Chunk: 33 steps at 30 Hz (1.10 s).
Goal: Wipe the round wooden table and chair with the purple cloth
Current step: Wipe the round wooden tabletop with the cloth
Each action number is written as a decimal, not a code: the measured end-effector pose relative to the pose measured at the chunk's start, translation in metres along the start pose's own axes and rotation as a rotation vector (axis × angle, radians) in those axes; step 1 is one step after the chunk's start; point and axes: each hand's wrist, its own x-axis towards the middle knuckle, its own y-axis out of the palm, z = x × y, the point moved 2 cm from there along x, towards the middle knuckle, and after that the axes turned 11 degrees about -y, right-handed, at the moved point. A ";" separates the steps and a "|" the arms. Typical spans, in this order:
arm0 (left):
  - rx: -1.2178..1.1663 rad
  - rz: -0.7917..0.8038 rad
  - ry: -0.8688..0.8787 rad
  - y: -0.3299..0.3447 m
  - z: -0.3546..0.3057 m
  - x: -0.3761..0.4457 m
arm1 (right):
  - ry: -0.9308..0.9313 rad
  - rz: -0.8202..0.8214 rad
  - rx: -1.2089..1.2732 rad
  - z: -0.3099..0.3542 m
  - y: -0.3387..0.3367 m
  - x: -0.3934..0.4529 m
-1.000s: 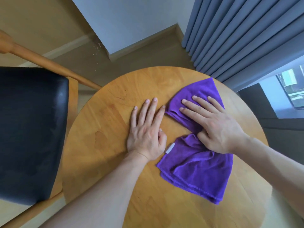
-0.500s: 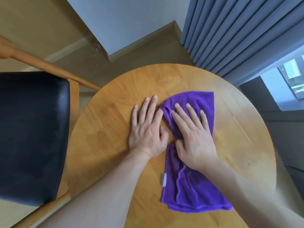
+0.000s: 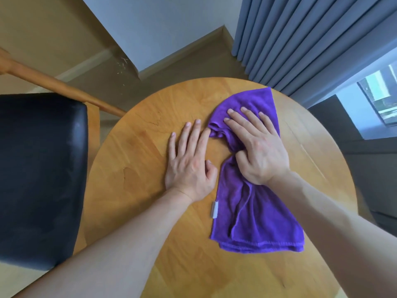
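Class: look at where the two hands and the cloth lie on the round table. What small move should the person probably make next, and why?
Probably slide the right hand, pressed flat on the purple cloth, toward the table part nearest the chair. The cloth covers only the right half; the left hand rests on bare wood and would likely need to lift.

Grey pleated curtains (image 3: 311,39) hang beside a daylit window (image 3: 380,97), above white wall (image 3: 161,24) and tan floor (image 3: 182,67).

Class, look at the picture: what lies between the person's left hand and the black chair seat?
In the head view, only bare wooden table lies between the left hand and the black chair seat.
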 end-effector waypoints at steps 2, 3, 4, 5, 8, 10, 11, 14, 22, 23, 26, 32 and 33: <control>-0.031 0.020 0.006 -0.001 0.003 -0.001 | 0.029 -0.032 0.005 0.000 0.000 -0.001; -0.053 0.038 0.015 -0.001 0.004 -0.001 | 0.046 -0.049 0.000 0.000 0.001 -0.001; -0.065 0.056 0.028 -0.002 0.006 -0.001 | 0.060 -0.064 -0.006 0.000 0.001 -0.001; -0.060 0.066 0.040 -0.003 0.010 -0.001 | 0.075 -0.075 -0.011 0.001 0.001 -0.001; 0.025 0.052 0.020 -0.011 0.037 -0.006 | 0.131 -0.116 -0.016 0.002 0.001 0.000; 0.053 0.048 -0.024 -0.014 0.061 -0.010 | 0.155 -0.144 -0.024 0.002 0.002 0.001; 0.058 0.052 -0.035 -0.013 0.070 -0.012 | 0.161 -0.156 -0.031 0.003 0.003 0.000; 0.028 0.012 -0.036 -0.009 0.079 -0.015 | 0.230 -0.208 -0.056 0.009 0.009 -0.001; -0.010 -0.035 -0.044 -0.010 0.078 -0.011 | 0.300 -0.121 -0.083 0.080 0.040 0.000; -0.006 -0.037 -0.045 -0.010 0.077 -0.011 | 0.192 -0.067 -0.066 0.084 0.043 -0.005; -0.004 -0.033 -0.042 -0.011 0.076 -0.011 | -0.128 0.095 -0.064 0.076 0.038 -0.013; 0.004 -0.046 -0.048 -0.009 0.077 -0.011 | -0.085 0.029 -0.079 0.017 0.012 0.025; 0.003 -0.046 -0.046 -0.008 0.077 -0.011 | 0.055 -0.039 -0.075 0.017 0.012 0.033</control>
